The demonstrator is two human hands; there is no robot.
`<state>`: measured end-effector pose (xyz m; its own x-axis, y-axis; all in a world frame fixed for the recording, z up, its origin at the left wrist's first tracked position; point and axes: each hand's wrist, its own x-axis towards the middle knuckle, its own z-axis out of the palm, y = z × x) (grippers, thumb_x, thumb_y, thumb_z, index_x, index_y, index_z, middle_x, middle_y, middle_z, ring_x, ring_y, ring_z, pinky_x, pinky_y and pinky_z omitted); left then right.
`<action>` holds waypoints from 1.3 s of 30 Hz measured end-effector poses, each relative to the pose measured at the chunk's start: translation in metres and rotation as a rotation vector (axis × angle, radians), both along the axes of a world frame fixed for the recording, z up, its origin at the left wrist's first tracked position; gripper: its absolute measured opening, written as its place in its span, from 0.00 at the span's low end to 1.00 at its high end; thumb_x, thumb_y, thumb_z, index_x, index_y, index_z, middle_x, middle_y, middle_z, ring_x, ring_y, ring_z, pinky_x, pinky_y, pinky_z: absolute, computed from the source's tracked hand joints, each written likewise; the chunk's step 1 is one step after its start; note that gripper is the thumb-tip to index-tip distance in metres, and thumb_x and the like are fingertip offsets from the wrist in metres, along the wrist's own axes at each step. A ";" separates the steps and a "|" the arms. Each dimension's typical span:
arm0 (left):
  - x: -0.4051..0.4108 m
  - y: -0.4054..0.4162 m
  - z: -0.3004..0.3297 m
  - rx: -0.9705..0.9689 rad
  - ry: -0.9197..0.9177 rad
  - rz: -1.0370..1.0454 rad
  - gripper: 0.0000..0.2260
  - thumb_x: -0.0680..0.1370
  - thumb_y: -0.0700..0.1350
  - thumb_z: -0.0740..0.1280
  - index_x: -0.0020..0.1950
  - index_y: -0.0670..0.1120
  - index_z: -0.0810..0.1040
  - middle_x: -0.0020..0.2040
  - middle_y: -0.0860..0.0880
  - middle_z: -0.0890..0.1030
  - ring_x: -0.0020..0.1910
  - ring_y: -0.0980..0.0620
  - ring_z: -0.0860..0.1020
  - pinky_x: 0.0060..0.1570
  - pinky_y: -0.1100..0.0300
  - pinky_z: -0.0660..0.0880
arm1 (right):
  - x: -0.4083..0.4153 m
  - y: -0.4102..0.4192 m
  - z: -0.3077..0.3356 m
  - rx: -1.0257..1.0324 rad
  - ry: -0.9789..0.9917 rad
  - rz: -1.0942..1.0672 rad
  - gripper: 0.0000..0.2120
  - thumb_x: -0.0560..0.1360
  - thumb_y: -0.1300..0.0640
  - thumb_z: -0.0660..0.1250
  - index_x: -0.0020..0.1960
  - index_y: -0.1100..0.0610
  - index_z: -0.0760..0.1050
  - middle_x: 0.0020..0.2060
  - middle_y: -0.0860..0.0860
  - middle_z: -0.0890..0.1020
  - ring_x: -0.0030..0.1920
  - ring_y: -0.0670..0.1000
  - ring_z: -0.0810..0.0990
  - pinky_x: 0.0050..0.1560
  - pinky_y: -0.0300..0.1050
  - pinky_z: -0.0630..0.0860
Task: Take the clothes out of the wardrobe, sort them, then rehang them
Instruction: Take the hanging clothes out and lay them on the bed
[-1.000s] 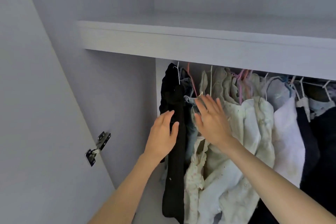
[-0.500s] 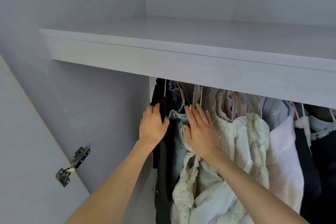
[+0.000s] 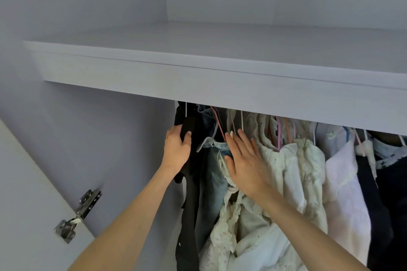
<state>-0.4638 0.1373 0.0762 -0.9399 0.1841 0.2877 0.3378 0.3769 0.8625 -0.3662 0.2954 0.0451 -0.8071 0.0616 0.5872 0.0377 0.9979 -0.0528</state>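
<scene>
Clothes [image 3: 286,171] hang crowded on a rail hidden behind the front edge of the shelf [image 3: 198,86], all of them inside the wardrobe and none out yet. The left hand [image 3: 176,149] has its thumb and fingers curled round the top of a black garment [image 3: 189,182] at the far left of the row. The right hand [image 3: 244,158] lies flat with fingers straight against jeans [image 3: 211,171] and a cream dress [image 3: 275,160], pressing them rightward and holding nothing.

The likeliest trouble, as I judge it, is the rail itself: the hooks sit up behind the shelf edge out of sight, so the black garment would have to be lifted blind, and a hook not raised enough would catch. The hangers are packed tight, with a pink hanger [image 3: 218,123] and the clip holding the jeans just beside the black garment; pulling one could drag a neighbour off. The black garment is gripped by its cloth, whether the hanger is also in the grip I cannot tell, so it may slide off its hanger.

No surface is in view. The wardrobe is pale grey-lilac inside, the shelf bare where it shows. At lower left the open door [image 3: 26,204] carries a metal hinge [image 3: 77,218]. Farther right hang white and dark navy pieces.
</scene>
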 end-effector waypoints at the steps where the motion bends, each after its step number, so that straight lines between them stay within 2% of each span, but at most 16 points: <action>1: 0.000 -0.002 0.002 0.016 0.007 0.008 0.12 0.80 0.41 0.59 0.62 0.41 0.73 0.58 0.41 0.74 0.59 0.47 0.70 0.62 0.55 0.67 | 0.000 0.001 0.000 -0.007 0.001 0.001 0.23 0.76 0.53 0.53 0.70 0.59 0.64 0.65 0.55 0.74 0.71 0.53 0.61 0.71 0.55 0.60; 4: 0.002 -0.006 0.012 0.042 0.049 0.031 0.12 0.80 0.41 0.59 0.63 0.40 0.72 0.58 0.42 0.73 0.60 0.47 0.70 0.63 0.54 0.67 | 0.001 0.002 0.000 -0.019 0.020 0.004 0.23 0.76 0.53 0.52 0.69 0.59 0.66 0.65 0.55 0.74 0.70 0.52 0.61 0.70 0.55 0.61; 8: 0.014 -0.017 0.020 0.023 0.160 0.038 0.13 0.80 0.40 0.60 0.63 0.39 0.72 0.53 0.49 0.72 0.56 0.54 0.68 0.55 0.66 0.63 | 0.002 -0.002 0.002 -0.092 0.031 0.022 0.24 0.76 0.52 0.52 0.69 0.58 0.67 0.65 0.56 0.74 0.71 0.54 0.63 0.70 0.55 0.56; 11: 0.035 -0.031 0.004 0.001 0.220 0.032 0.11 0.79 0.38 0.61 0.61 0.40 0.74 0.50 0.51 0.72 0.52 0.54 0.68 0.54 0.66 0.65 | 0.002 -0.012 0.007 -0.142 0.090 0.020 0.23 0.76 0.51 0.52 0.66 0.58 0.72 0.65 0.58 0.74 0.69 0.57 0.67 0.72 0.55 0.54; 13: 0.049 -0.042 -0.012 -0.007 0.218 0.042 0.10 0.79 0.38 0.62 0.59 0.41 0.75 0.47 0.53 0.72 0.51 0.53 0.69 0.54 0.62 0.67 | 0.000 -0.024 0.016 -0.168 0.172 0.087 0.20 0.76 0.53 0.54 0.61 0.60 0.76 0.61 0.60 0.76 0.65 0.60 0.72 0.70 0.56 0.58; 16: 0.070 -0.056 -0.032 -0.009 0.212 0.061 0.09 0.78 0.38 0.63 0.57 0.42 0.76 0.44 0.58 0.71 0.49 0.54 0.69 0.51 0.62 0.68 | -0.002 -0.053 0.030 -0.258 0.230 0.213 0.18 0.77 0.54 0.56 0.58 0.62 0.78 0.57 0.58 0.78 0.59 0.57 0.76 0.64 0.49 0.69; 18: 0.084 -0.067 -0.044 -0.021 0.216 0.081 0.08 0.78 0.37 0.63 0.56 0.43 0.77 0.44 0.57 0.72 0.47 0.55 0.69 0.49 0.64 0.67 | 0.000 -0.080 0.040 -0.409 0.123 0.272 0.17 0.78 0.55 0.57 0.62 0.61 0.75 0.55 0.55 0.79 0.56 0.54 0.77 0.59 0.44 0.73; 20: 0.096 -0.077 -0.055 -0.064 0.212 0.101 0.09 0.77 0.37 0.64 0.56 0.43 0.77 0.45 0.55 0.73 0.47 0.54 0.69 0.47 0.64 0.65 | -0.002 -0.106 0.046 -0.658 -0.138 0.275 0.19 0.79 0.55 0.59 0.68 0.60 0.69 0.54 0.54 0.80 0.54 0.51 0.78 0.57 0.43 0.73; 22: 0.109 -0.087 -0.066 -0.111 0.205 0.107 0.10 0.77 0.41 0.63 0.56 0.44 0.78 0.45 0.54 0.73 0.47 0.53 0.70 0.48 0.63 0.67 | -0.009 -0.128 0.046 -0.931 -0.382 0.224 0.20 0.79 0.54 0.59 0.68 0.60 0.68 0.50 0.53 0.81 0.53 0.51 0.79 0.57 0.42 0.71; 25: 0.128 -0.099 -0.085 -0.169 0.193 0.117 0.13 0.76 0.47 0.59 0.56 0.46 0.78 0.46 0.55 0.74 0.46 0.55 0.70 0.49 0.61 0.69 | -0.016 -0.150 0.030 -1.185 -0.478 0.185 0.12 0.78 0.58 0.61 0.56 0.63 0.77 0.40 0.55 0.81 0.42 0.50 0.79 0.53 0.47 0.75; 27: 0.140 -0.105 -0.094 -0.202 0.192 0.136 0.12 0.75 0.48 0.60 0.56 0.49 0.77 0.46 0.55 0.74 0.46 0.58 0.68 0.48 0.62 0.68 | -0.013 -0.157 0.016 -1.256 -0.532 0.164 0.08 0.78 0.59 0.60 0.49 0.60 0.77 0.36 0.51 0.79 0.36 0.46 0.75 0.46 0.42 0.74; 30: 0.155 -0.109 -0.100 -0.271 0.232 0.090 0.14 0.76 0.55 0.59 0.56 0.51 0.77 0.46 0.55 0.76 0.46 0.61 0.67 0.49 0.64 0.66 | -0.006 -0.159 0.003 -1.213 -0.599 0.195 0.07 0.79 0.61 0.58 0.46 0.56 0.74 0.34 0.49 0.76 0.33 0.44 0.72 0.39 0.36 0.69; 33: 0.165 -0.119 -0.100 -0.291 0.199 0.006 0.26 0.78 0.64 0.51 0.60 0.49 0.78 0.51 0.57 0.77 0.52 0.63 0.68 0.53 0.69 0.65 | 0.001 -0.149 -0.003 -1.105 -0.628 0.258 0.10 0.79 0.63 0.56 0.43 0.54 0.72 0.33 0.49 0.73 0.33 0.45 0.71 0.38 0.38 0.69; 35: 0.166 -0.130 -0.101 -0.315 0.193 0.053 0.25 0.79 0.62 0.50 0.60 0.49 0.78 0.51 0.56 0.77 0.53 0.62 0.70 0.55 0.68 0.66 | 0.006 -0.137 -0.007 -1.013 -0.644 0.289 0.12 0.78 0.64 0.54 0.42 0.52 0.71 0.33 0.47 0.72 0.34 0.46 0.71 0.39 0.42 0.69; 37: 0.164 -0.147 -0.102 -0.332 0.193 0.129 0.20 0.79 0.54 0.53 0.57 0.46 0.80 0.50 0.52 0.79 0.51 0.58 0.73 0.53 0.66 0.69 | 0.012 -0.126 -0.009 -0.893 -0.643 0.312 0.12 0.79 0.63 0.53 0.43 0.52 0.71 0.33 0.45 0.70 0.33 0.45 0.70 0.37 0.40 0.68; 39: 0.165 -0.163 -0.103 -0.350 0.191 0.239 0.18 0.77 0.48 0.53 0.56 0.43 0.80 0.49 0.46 0.80 0.49 0.53 0.76 0.51 0.65 0.70 | 0.022 -0.116 -0.007 -0.730 -0.649 0.322 0.11 0.80 0.63 0.52 0.47 0.54 0.71 0.33 0.43 0.71 0.34 0.45 0.70 0.36 0.41 0.67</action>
<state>-0.2991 -0.0262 -0.0268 -0.9040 0.0858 0.4189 0.3466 0.7207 0.6004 -0.3443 0.1795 0.0380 -0.9970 -0.0466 -0.0615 0.0115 0.6982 -0.7158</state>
